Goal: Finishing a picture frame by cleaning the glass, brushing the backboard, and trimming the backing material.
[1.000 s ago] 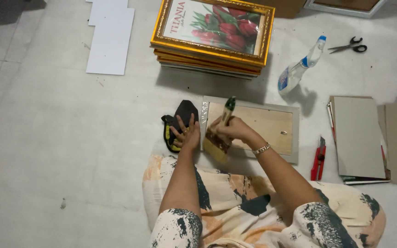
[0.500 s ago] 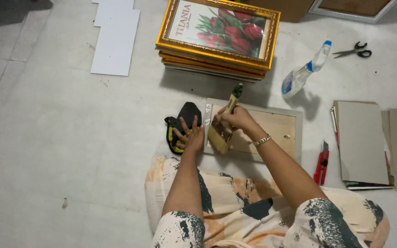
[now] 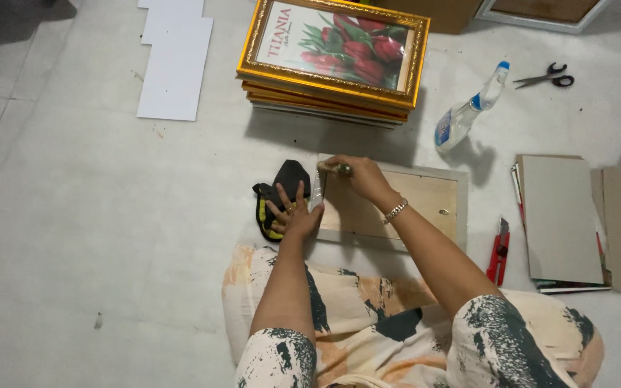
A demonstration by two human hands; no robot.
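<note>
Premises appear to be an informal picture-framing work area, set up on a pale tiled floor (image 3: 73,237) rather than at a bench. Evidence: a stack of gilt frames (image 3: 332,61) with a flower print on top, cut white boards (image 3: 174,65), backing boards (image 3: 562,215), scissors (image 3: 546,76), a spray bottle (image 3: 468,108) and a red utility knife (image 3: 498,253).

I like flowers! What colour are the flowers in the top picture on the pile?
Red tulips with green leaves, in a gold frame; the head view shows them.
</note>
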